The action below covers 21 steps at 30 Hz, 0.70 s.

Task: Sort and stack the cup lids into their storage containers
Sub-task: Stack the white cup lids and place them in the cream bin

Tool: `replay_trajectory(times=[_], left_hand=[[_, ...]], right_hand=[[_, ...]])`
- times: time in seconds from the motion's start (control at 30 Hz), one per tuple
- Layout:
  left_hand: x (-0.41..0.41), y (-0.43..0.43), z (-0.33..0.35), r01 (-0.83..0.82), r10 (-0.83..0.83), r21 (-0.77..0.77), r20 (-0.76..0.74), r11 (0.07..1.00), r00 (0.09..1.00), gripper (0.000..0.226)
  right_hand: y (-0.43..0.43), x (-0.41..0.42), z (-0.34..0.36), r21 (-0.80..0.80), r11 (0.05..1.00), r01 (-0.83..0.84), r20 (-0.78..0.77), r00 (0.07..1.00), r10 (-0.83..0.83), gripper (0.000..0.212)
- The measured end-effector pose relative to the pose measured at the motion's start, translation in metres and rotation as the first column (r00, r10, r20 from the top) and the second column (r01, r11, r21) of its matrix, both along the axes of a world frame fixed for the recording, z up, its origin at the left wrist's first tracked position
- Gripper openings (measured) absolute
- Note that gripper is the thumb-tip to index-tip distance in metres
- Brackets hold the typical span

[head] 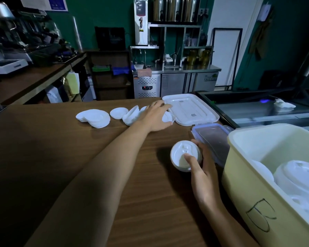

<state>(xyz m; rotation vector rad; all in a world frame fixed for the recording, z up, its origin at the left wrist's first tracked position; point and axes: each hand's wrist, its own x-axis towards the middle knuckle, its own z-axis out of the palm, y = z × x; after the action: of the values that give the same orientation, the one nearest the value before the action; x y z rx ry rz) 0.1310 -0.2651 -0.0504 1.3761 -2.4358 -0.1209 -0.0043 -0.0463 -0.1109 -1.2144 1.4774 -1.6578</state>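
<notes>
Head view: what are the two hands doing?

— The right hand (200,168) grasps a domed lid (184,155) just above the desk (78,175), with the thumb pressed into its top and the fingers curled round the far rim. It may be a short nested stack; I cannot tell how many. The left hand (155,116) reaches over the loose lids (132,114) at the far side, fingers stretched and released. It lies on them and is not closed round any.

And where do they belong?

— The yellow container (257,184) stands open at the right, just beside the right hand, with a letter drawn on its wall. There are stored lids (296,175) of the domed kind inside. A large white cover (189,109) lies flat beyond, touching the loose lids. A clear clip-on cover (212,138) lies between it and the container.

So which step is this?

— Gathering, I'd judge: one hand keeps the growing stack while the other fetches the next piece. Much is left, since a pile of flat lids (93,118) sits further left, apart from the rest.

What does the next move ask for?

— The left hand should close on one lid of the matching kind without dragging its neighbours. That lid should then be seated rim to rim on the held one so they nest. The flat ones look like a different sort, and I see no second container for them.
</notes>
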Motion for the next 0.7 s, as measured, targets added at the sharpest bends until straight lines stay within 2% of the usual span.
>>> replay_trajectory(times=[0.1,0.23,0.43,0.6,0.7], left_hand=[[-0.010,-0.019,0.001,-0.035,0.029,0.064,0.097,0.997,0.995,0.075],[-0.011,-0.020,-0.004,-0.038,0.027,0.131,0.083,0.991,0.996,0.049],[0.010,0.018,-0.003,-0.035,0.012,0.147,0.151,0.988,0.988,0.028],[0.037,0.073,0.003,-0.029,0.000,0.157,0.183,0.987,0.983,0.032],[0.056,0.108,0.002,-0.044,0.019,0.196,0.124,0.980,0.992,0.029]], right_hand=[[-0.001,0.000,-0.003,0.003,1.000,0.005,0.000,1.000,-0.005,0.043],[-0.001,0.000,-0.002,-0.004,1.000,-0.001,0.013,1.000,0.001,0.044],[0.000,0.001,0.001,-0.016,1.000,-0.011,0.015,1.000,0.011,0.042],[0.003,0.001,0.004,-0.020,1.000,-0.015,0.002,1.000,0.015,0.035],[0.005,0.002,0.007,-0.029,0.999,-0.012,-0.021,1.000,0.012,0.032]])
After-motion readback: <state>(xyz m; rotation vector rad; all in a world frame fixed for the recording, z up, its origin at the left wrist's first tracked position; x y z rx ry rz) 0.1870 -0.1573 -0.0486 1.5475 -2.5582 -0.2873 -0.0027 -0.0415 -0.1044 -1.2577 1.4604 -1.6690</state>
